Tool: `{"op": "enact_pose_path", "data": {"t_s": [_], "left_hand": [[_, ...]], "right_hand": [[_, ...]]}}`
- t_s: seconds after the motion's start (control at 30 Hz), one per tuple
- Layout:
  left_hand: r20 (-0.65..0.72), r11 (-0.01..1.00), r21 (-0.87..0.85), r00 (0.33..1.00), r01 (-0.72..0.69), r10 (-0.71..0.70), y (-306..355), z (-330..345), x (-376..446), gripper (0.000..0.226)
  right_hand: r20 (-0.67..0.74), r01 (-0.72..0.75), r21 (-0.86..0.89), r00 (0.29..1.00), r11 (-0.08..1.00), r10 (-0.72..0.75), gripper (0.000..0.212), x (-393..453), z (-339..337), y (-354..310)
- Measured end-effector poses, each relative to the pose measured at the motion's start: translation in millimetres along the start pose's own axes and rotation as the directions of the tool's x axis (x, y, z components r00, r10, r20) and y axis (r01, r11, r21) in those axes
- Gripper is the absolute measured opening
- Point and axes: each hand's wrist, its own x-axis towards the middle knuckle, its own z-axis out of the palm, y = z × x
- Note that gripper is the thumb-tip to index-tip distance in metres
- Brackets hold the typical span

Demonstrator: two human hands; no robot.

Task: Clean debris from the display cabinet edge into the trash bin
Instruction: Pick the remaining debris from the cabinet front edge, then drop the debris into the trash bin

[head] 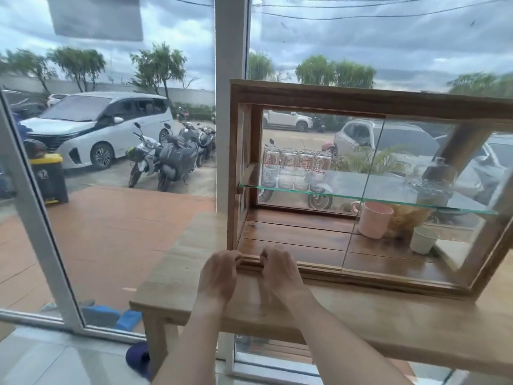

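Curling fingertips (236, 255) on cabinet edge (251, 263)

I see a light wooden table (177, 276) standing against tall glass panes held in a white window frame (231, 37). Through the glass, daylight comes from a heavy, clouded sky (361, 37). Outside lies a reddish paved terrace (105, 232), and beyond it a parking lot with a white van (94, 126), a row of parked motorbikes (172, 154) and a dark bin with a yellow lid (48, 177). Trees (158, 65) rise behind a pale boundary wall (191, 93). Indoors, the floor (55, 362) is pale and tiled, and something dark blue (137, 358) lies beside the table leg; I cannot tell what it is.
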Motion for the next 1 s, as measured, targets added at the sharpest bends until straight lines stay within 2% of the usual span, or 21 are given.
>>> {"op": "enact_pose_path", "data": {"t_s": [0.13, 0.37, 0.53, 0.63, 0.77, 0.9, 1.0], "left_hand": [[-0.013, 0.999, -0.042, 1.0, 0.019, -0.02, -24, -29, -26, 0.023], [-0.125, 0.976, 0.037, 0.97, 0.216, -0.21, -105, -92, -71, 0.024], [-0.232, 0.934, 0.072, 0.917, 0.349, -0.324, -167, -136, -117, 0.021], [-0.251, 0.891, 0.084, 0.875, 0.446, -0.414, -202, -151, -147, 0.019], [-0.227, 0.837, 0.113, 0.834, 0.535, -0.503, -239, -151, -187, 0.018], [-0.185, 0.776, 0.087, 0.775, 0.625, -0.604, -271, -140, -219, 0.021], [-0.14, 0.681, 0.062, 0.682, 0.73, -0.718, -298, -130, -239, 0.027]], "right_hand": [[0.01, -0.001, 0.098, 1.0, 0.995, 0.0, 0.017, -16, 12, -11], [0.064, 0.159, 0.253, 0.981, 0.954, -0.18, 0.015, -40, 47, -82], [0.1, 0.353, 0.344, 0.908, 0.87, -0.407, 0.009, -72, 94, -157], [0.186, 0.415, 0.34, 0.85, 0.844, -0.493, 0.01, -96, 131, -186], [0.354, 0.353, 0.356, 0.806, 0.865, -0.475, 0.016, -125, 191, -197], [0.508, 0.188, 0.315, 0.795, 0.93, -0.332, 0.017, -151, 245, -192], [0.635, 0.154, 0.284, 0.709, 0.946, -0.306, 0.024, -168, 277, -187]]}}
